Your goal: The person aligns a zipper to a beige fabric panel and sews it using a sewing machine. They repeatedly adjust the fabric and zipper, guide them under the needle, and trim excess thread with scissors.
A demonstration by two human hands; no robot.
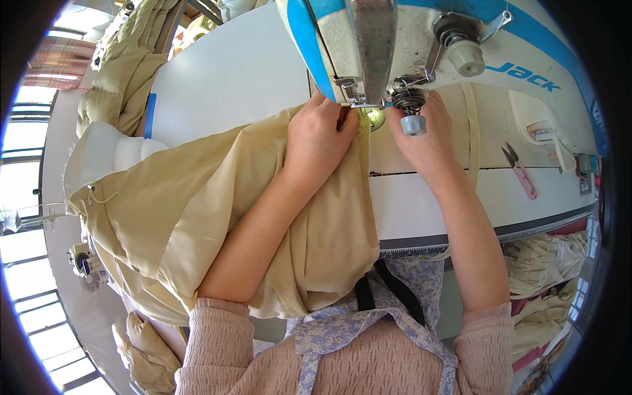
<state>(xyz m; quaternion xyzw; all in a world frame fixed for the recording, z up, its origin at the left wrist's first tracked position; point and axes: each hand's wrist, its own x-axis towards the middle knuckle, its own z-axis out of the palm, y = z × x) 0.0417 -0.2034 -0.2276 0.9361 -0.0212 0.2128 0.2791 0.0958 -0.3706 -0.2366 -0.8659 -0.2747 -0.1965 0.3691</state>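
Observation:
A beige garment piece (191, 217) drapes across the left of the sewing table, over my left forearm side and down past the front edge. My left hand (319, 141) is closed on its right edge, just left of the lit needle area (374, 118) of a white-and-blue sewing machine (421, 39). On the other side of the needle, my right hand (424, 135) rests near the machine bed. Its fingers are mostly hidden behind the tension knob (413, 124), so their grip does not show. A long cream zipper-like strip (473, 131) passes behind my right wrist.
Pink-handled thread snips (523, 174) lie on the right of the white tabletop (428, 204). A ruler strip (421, 245) runs along its front edge. More beige padded fabric (128, 85) is heaped at the far left, with bagged pieces (550, 263) below at right.

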